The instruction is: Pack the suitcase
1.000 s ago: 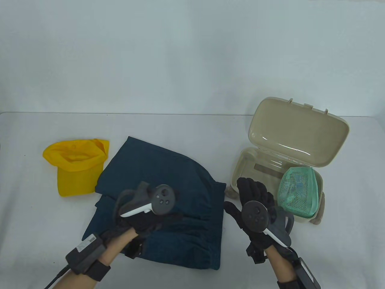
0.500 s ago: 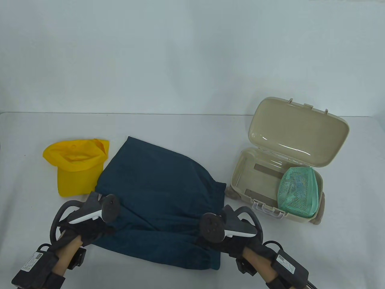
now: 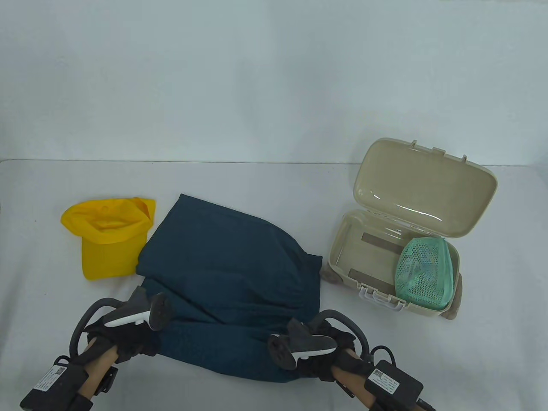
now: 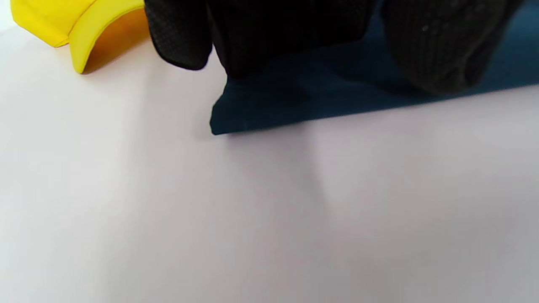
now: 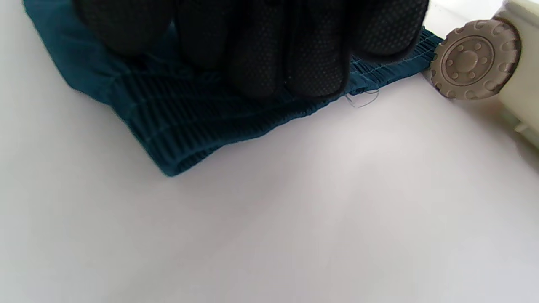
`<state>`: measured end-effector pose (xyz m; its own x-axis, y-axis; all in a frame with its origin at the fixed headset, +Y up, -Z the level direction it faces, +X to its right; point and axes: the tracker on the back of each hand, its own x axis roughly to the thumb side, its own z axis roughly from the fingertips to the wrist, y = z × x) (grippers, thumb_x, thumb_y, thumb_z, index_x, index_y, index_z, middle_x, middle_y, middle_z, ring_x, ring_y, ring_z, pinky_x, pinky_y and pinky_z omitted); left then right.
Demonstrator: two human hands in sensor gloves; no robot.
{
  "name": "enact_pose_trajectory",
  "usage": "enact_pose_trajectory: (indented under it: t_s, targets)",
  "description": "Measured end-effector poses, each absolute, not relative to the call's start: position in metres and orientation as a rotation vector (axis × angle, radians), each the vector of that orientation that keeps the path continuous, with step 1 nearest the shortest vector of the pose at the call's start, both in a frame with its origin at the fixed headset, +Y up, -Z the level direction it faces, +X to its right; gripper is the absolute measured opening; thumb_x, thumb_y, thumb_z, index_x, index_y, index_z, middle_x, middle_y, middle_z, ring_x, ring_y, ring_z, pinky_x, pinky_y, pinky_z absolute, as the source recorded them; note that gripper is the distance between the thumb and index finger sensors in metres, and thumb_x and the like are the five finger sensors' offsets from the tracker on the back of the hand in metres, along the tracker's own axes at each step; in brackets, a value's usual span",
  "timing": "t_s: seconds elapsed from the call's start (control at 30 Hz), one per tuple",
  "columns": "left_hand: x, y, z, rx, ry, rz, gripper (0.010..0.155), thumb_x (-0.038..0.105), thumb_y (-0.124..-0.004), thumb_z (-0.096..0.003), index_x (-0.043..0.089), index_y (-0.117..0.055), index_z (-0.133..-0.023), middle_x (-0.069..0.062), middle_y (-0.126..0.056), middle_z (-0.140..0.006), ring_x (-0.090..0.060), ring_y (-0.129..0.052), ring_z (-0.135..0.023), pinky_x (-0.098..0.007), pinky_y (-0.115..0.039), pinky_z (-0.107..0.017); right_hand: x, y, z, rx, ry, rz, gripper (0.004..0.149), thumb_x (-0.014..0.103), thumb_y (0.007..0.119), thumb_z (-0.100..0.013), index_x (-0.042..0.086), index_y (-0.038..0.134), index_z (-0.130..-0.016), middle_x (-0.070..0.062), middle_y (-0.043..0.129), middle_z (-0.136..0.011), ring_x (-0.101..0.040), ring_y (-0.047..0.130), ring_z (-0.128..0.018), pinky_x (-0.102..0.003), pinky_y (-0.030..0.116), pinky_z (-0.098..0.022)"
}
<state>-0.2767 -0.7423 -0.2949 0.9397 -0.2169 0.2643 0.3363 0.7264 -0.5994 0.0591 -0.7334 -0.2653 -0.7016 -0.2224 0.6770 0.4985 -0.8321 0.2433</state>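
Between the two hands lies the folded teal garment [image 3: 231,274], left hand [image 3: 124,338] and right hand [image 3: 325,355] each gripping a near corner. Beyond the right hand, the open suitcase [image 3: 342,252] holds only a green mesh pouch [image 3: 424,269]; beyond the left, the yellow cap [image 3: 107,239] waits unpacked.

Lab/studio setup – bare white table [image 3: 274,180] w/ plain white backdrop [image 3: 274,77].

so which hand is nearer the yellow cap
Left. The left hand sits just below the yellow cap, at the trousers' left corner; the right hand is across at their right corner.
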Motion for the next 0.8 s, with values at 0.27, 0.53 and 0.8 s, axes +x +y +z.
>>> enact_pose_trajectory:
  t_s: [0.27, 0.53, 0.8]
  targets:
    - [-0.273, -0.749, -0.292, -0.652, -0.174, -0.442, 0.082, 0.053, -0.081, -0.0434, 0.035, -0.035, -0.110, -0.003, -0.045, -0.119, -0.028, -0.065, -0.107, -0.045, -0.063, -0.079, 0.068, -0.742, -0.262, -0.811, -0.455, -2.397, 0.083, 0.067, 0.068, -0.042, 0.018, 0.053, -0.108, -0.007, 0.071, -0.105, -0.035, 0.080, -0.094, -0.058, 0.069, -0.067]
    - [-0.269, -0.751, -0.289, -0.578, -0.199, -0.460, 0.063, 0.049, -0.080, -0.0448, 0.029, -0.055, -0.100, -0.007, -0.057, -0.114, -0.032, -0.078, -0.098, -0.043, -0.075, -0.073, 0.063, -0.751, -0.253, -0.862, -0.225, -2.360, 0.061, 0.055, 0.075, -0.044, 0.025, 0.065, -0.096, -0.003, 0.084, -0.090, -0.023, 0.094, -0.079, -0.047, 0.079, -0.061]
    - [-0.273, -0.747, -0.291, -0.543, -0.186, -0.426, 0.044, 0.041, -0.078, -0.0482, 0.029, -0.072, -0.090, -0.003, -0.064, -0.111, -0.028, -0.083, -0.096, -0.041, -0.079, -0.070, 0.063, -0.747, -0.257, -0.840, -0.186, -2.429, 0.045, 0.045, 0.075, -0.047, 0.030, 0.074, -0.089, 0.002, 0.092, -0.082, -0.017, 0.100, -0.071, -0.042, 0.083, -0.057]
